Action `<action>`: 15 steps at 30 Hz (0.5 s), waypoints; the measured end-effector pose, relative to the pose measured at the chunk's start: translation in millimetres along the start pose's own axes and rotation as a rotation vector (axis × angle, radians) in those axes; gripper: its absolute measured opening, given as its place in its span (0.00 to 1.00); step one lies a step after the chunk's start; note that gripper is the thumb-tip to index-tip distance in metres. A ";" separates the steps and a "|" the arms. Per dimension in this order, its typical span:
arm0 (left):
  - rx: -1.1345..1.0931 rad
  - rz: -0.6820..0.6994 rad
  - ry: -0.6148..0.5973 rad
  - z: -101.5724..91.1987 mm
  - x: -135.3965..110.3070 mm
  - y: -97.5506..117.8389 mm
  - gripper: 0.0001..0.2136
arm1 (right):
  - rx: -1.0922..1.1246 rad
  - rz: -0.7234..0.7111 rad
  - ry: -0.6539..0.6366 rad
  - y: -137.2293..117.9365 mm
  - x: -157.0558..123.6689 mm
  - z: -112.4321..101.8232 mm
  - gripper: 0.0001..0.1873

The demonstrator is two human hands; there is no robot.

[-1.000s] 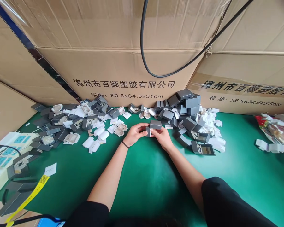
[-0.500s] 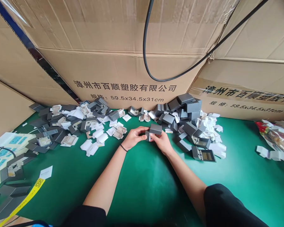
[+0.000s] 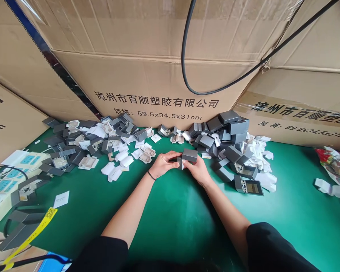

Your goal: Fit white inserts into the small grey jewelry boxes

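behind the green bench (image 3: pixel 175 219) we see big brown boxes (image 3: pixel 147 83) standing like a wall, with black words and numbers printed on them. a black cable (image 3: pixel 200 93) hangs down in a loop in front of them.

in the middle, our two hands meet at one small gray box (image 3: pixel 190 154). our left hand (image 3: pixel 163 166) has its grip closed on the left side of it, with the thumb near us and a finger reaching over behind. our right hand (image 3: pixel 200 172) has its grip closed on the right side, with its thumb on the front. the small gray box shows us a flat top and a lower part poking out to the left. we cannot tell if it touches the bench.

on our left hand's wrist is a thin black band (image 3: pixel 151 175).

to the left of our hands lies a messy pile of gray boxes (image 3: pixel 77 158), with folded white papers (image 3: pixel 113 172) next to it. to the right is a taller heap of gray boxes (image 3: pixel 239 126), and just beside it an open box (image 3: pixel 253 187) lies on the bench. far left we see a white power strip (image 3: pixel 1 185) and a yellow tag (image 3: pixel 42 228). far right is a shiny red bag (image 3: pixel 333 162).
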State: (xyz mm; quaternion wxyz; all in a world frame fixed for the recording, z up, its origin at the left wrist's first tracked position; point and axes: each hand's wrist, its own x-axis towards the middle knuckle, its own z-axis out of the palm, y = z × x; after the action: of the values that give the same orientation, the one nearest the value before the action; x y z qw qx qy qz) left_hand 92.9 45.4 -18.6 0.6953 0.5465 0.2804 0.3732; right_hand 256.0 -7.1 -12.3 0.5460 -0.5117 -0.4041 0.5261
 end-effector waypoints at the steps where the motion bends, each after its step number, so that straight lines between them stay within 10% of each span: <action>1: 0.001 0.003 -0.003 -0.1 0.3 -1.1 0.20 | 0.004 0.004 -0.011 0.5 0.4 -1.2 0.20; 15: 0.010 -0.058 -0.013 -1.8 -10.2 7.3 0.21 | -0.058 -0.017 -0.048 1.6 -1.4 3.5 0.17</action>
State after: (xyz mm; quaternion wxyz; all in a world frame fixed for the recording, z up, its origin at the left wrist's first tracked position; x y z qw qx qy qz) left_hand 84.1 38.9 -12.2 0.7049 0.5440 0.2934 0.3481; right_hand 252.1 -8.2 -13.2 0.5254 -0.5112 -0.4365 0.5216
